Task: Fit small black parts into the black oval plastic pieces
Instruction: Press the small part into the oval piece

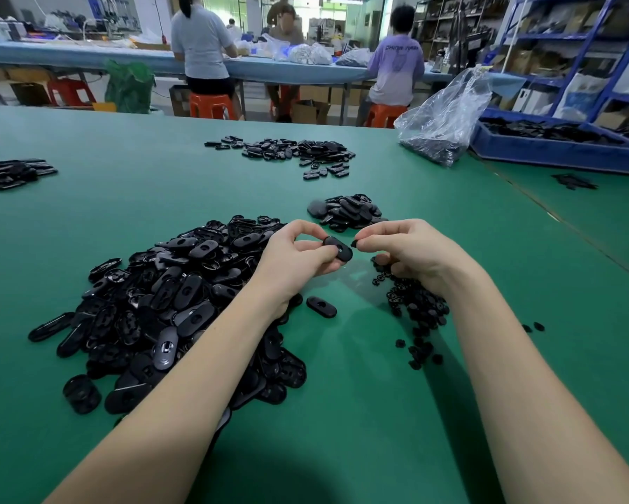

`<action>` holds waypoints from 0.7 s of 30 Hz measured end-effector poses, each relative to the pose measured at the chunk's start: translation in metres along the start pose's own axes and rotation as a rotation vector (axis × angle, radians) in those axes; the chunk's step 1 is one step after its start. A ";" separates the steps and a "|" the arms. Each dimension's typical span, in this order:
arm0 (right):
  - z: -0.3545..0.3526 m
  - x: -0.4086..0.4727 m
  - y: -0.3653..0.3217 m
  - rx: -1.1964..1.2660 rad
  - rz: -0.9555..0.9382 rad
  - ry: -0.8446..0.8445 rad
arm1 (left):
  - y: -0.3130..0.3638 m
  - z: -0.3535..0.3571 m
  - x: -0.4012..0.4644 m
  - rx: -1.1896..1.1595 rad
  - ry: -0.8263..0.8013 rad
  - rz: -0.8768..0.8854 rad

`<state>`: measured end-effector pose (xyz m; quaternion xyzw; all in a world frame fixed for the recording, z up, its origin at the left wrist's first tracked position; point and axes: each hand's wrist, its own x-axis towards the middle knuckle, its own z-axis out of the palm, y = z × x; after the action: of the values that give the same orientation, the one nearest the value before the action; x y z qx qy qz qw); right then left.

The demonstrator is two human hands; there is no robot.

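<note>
My left hand [298, 258] pinches a black oval piece [338, 248] between thumb and fingers, a little above the green table [342, 412]. My right hand [407, 249] pinches a small black part [355, 243] at its fingertips, right beside the oval's right end. A big heap of black oval pieces [167, 307] lies under and left of my left forearm. Loose small black parts [414, 311] are scattered under my right hand. One single oval piece [321, 306] lies flat between the two heaps.
A smaller pile of ovals [345, 212] lies just beyond my hands, with further piles at the back [298, 150] and far left [11, 173]. A clear plastic bag [447, 118] and a blue tray [560, 143] stand at the right. Three people sit at a far bench.
</note>
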<state>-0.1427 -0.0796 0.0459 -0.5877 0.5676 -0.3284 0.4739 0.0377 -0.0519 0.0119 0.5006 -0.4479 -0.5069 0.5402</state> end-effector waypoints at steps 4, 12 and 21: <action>0.003 0.000 -0.002 -0.031 -0.017 0.036 | -0.002 0.000 0.001 0.037 0.004 0.029; 0.010 0.000 -0.002 -0.082 -0.081 0.082 | 0.002 -0.001 -0.003 0.097 -0.014 0.086; 0.011 0.001 -0.003 -0.113 -0.131 0.078 | 0.006 -0.002 -0.006 0.227 0.007 0.130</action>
<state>-0.1316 -0.0785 0.0445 -0.6360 0.5635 -0.3490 0.3950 0.0401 -0.0457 0.0175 0.5304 -0.5319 -0.4152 0.5131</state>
